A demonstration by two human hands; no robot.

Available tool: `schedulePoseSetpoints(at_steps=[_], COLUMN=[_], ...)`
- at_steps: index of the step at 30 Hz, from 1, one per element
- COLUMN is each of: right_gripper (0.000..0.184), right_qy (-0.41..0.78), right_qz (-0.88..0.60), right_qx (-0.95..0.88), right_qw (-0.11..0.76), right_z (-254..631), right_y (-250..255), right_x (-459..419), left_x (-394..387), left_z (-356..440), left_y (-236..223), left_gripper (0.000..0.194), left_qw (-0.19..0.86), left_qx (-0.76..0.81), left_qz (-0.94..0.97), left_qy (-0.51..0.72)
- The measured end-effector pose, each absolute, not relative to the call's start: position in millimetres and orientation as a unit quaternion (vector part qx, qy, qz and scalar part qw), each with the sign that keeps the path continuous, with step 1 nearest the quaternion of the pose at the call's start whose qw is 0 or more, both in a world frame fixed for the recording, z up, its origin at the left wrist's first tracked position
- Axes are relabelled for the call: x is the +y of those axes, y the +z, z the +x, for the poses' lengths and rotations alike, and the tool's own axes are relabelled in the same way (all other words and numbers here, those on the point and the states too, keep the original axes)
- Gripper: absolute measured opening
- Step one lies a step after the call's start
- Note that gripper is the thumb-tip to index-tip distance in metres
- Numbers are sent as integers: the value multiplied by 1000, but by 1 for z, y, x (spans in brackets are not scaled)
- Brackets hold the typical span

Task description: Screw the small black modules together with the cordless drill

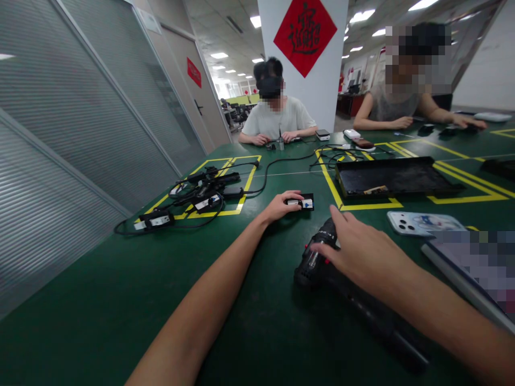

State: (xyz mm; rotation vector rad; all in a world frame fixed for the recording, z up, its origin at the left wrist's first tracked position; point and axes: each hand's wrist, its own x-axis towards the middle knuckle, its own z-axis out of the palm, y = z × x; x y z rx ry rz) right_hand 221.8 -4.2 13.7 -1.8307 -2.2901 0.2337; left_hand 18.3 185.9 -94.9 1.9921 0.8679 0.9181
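Note:
My left hand [279,205] reaches forward over the green table [100,300] and closes its fingers on a small black adapter [302,202] with a white and blue label. My right hand [360,252] lies on top of a black electric screwdriver [317,262] with red marks, fingers curled over its body. The tool lies flat on the table, its tip pointing toward the adapter.
A pile of black adapters and cables [197,195] lies at the left inside yellow tape. A black tray [394,177] sits at the right, a white phone [422,222] nearer. Two other people sit at the far side of the table.

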Motion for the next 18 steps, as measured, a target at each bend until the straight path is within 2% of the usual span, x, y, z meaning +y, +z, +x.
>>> schedulePoseSetpoints(at_steps=[3, 6, 9, 12, 15, 18], right_gripper=[62, 47, 42, 40, 37, 33], right_qy=[49, 41, 37, 41, 52, 66], right_qz=[-606, -601, -601, -597, -591, -585], right_qx=[-776, -766, -756, -753, -757, -764], right_qw=[167, 223, 256, 274, 275, 265], right_z=[215, 208, 205, 204, 204, 203], right_y=[9, -7, -24, -41, -56, -67], right_x=[33, 73, 100, 112, 118, 122], left_x=[182, 173, 160, 151, 150, 153], left_z=[19, 21, 23, 25, 25, 25], left_y=[-93, -90, -88, -89, -90, -93], left_gripper=[38, 32, 32, 42, 47, 41], left_qw=[377, 306, 177, 74, 8, -22], left_qx=[342, 377, 403, 394, 380, 370], left_qz=[774, 775, 795, 831, 855, 869], left_qy=[376, 405, 416, 386, 352, 328])
